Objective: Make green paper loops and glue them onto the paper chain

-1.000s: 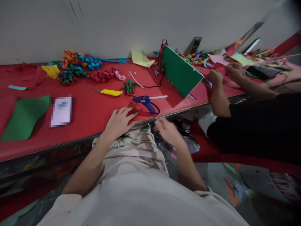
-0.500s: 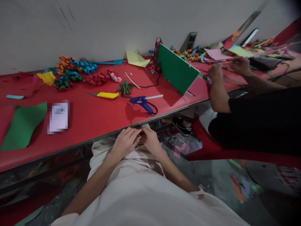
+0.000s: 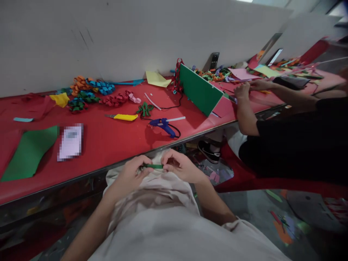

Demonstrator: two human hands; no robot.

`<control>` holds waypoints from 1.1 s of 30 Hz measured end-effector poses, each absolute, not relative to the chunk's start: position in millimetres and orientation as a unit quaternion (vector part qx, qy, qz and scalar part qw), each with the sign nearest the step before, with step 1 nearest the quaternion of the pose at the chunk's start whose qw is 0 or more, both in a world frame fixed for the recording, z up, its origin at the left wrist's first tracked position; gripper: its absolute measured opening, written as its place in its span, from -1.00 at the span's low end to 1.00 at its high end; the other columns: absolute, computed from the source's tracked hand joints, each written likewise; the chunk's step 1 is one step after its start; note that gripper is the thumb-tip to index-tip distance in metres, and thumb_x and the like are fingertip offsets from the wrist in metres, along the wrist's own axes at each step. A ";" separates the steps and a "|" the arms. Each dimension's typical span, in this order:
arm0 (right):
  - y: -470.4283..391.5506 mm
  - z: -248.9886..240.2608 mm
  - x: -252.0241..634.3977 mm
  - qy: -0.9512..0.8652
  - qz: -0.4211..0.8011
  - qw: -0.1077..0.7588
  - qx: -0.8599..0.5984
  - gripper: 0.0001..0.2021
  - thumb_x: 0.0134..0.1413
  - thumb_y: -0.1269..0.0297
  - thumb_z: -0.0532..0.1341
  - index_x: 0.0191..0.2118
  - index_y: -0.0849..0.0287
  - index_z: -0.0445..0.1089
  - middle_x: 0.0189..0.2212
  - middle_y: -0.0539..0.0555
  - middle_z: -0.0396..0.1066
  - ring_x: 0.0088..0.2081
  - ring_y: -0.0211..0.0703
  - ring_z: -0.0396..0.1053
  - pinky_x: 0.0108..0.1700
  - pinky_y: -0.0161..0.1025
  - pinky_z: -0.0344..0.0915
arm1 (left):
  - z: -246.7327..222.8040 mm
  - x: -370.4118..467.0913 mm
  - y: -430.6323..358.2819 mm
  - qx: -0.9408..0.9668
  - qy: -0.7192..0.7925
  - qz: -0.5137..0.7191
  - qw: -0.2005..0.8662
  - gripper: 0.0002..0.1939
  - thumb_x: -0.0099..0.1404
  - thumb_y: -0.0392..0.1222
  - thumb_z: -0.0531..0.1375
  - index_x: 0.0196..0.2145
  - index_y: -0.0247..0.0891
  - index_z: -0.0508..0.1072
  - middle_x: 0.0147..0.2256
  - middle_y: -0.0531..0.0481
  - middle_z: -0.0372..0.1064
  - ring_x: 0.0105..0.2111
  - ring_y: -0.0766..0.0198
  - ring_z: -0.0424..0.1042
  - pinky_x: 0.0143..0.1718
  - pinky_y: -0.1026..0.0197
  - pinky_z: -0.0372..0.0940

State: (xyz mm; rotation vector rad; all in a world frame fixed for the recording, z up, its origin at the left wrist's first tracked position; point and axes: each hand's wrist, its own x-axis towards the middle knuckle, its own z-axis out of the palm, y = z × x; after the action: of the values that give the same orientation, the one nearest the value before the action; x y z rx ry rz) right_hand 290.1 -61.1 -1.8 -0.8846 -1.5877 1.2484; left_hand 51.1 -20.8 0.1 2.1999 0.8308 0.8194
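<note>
A short green paper strip (image 3: 154, 166) stretches between my two hands, just above my lap and below the table's front edge. My left hand (image 3: 133, 173) pinches its left end, where some of the green is hidden by the fingers. The right end is held between the thumb and fingertips of my right hand (image 3: 179, 167). On the table in front of them lies a blue glue gun (image 3: 163, 127) with a white stick in it. Left of it are a yellow cutter (image 3: 125, 117) and a looped green paper piece (image 3: 145, 108).
The red table (image 3: 108, 139) carries curled paper chains (image 3: 92, 88), green paper (image 3: 31, 154) and a pixelated pale item (image 3: 71, 142). A green board (image 3: 199, 88) stands tilted. At the right, another person's hands (image 3: 243, 90) work over the table.
My hands have moved apart, and the green strip now shows between them. The camera view has shifted slightly. The other person's hands have come closer together.
</note>
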 end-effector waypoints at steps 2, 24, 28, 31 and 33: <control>-49.0 9.7 284.6 -0.671 0.453 0.448 -0.380 -0.84 0.27 0.17 0.29 -0.21 0.14 0.38 -0.30 0.01 0.43 -0.31 -0.28 0.38 -0.23 -0.31 0.35 | 12.1 40.4 -12.4 0.824 0.344 0.308 0.329 -0.83 0.44 -0.09 0.20 -0.22 -0.20 0.54 -0.35 0.01 0.51 -0.37 0.31 0.48 -0.37 0.33 0.34; 57.3 -8.8 333.8 -0.707 0.084 0.356 -0.606 -0.71 0.27 0.07 0.26 -0.04 0.12 0.53 -0.07 0.19 0.54 -0.10 0.03 0.50 -0.10 -0.15 0.38 | 24.8 -8.4 55.3 0.749 0.507 0.423 0.060 -0.72 0.44 -0.09 0.17 -0.03 -0.16 0.62 -0.17 -0.02 0.61 -0.35 0.31 0.55 -0.25 0.25 0.40; 85.0 -6.5 390.9 -0.701 0.071 0.444 -0.553 -0.79 0.23 0.27 0.18 -0.13 0.21 0.50 -0.16 0.20 0.53 -0.17 -0.02 0.47 -0.09 -0.15 0.37 | 3.3 -16.3 56.4 0.746 0.512 0.416 0.090 -0.72 0.42 -0.07 0.19 -0.05 -0.15 0.64 -0.17 -0.04 0.60 -0.28 0.25 0.55 -0.25 0.24 0.39; 112.6 -1.1 435.7 -0.702 0.054 0.445 -0.554 -0.80 0.16 0.36 0.12 -0.17 0.23 0.46 -0.22 0.19 0.49 -0.17 0.00 0.42 -0.06 -0.09 0.36 | -10.9 -25.2 57.1 0.732 0.538 0.397 0.134 -0.71 0.40 -0.03 0.21 -0.04 -0.14 0.64 -0.25 -0.01 0.60 -0.35 0.27 0.52 -0.28 0.24 0.37; 126.8 -0.5 451.5 -0.718 0.055 0.423 -0.550 -0.78 0.11 0.40 0.11 -0.17 0.21 0.45 -0.23 0.19 0.48 -0.17 0.01 0.40 -0.04 -0.06 0.36 | -17.4 -28.8 56.4 0.707 0.562 0.394 0.170 -0.69 0.39 0.00 0.22 -0.04 -0.14 0.63 -0.27 -0.01 0.61 -0.42 0.30 0.50 -0.30 0.23 0.39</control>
State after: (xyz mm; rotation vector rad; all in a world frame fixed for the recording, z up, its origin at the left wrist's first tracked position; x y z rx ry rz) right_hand 451.5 126.8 -0.5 -1.3759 -1.7983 0.1380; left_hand -28.8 56.4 -17.4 2.0069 1.5976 1.1201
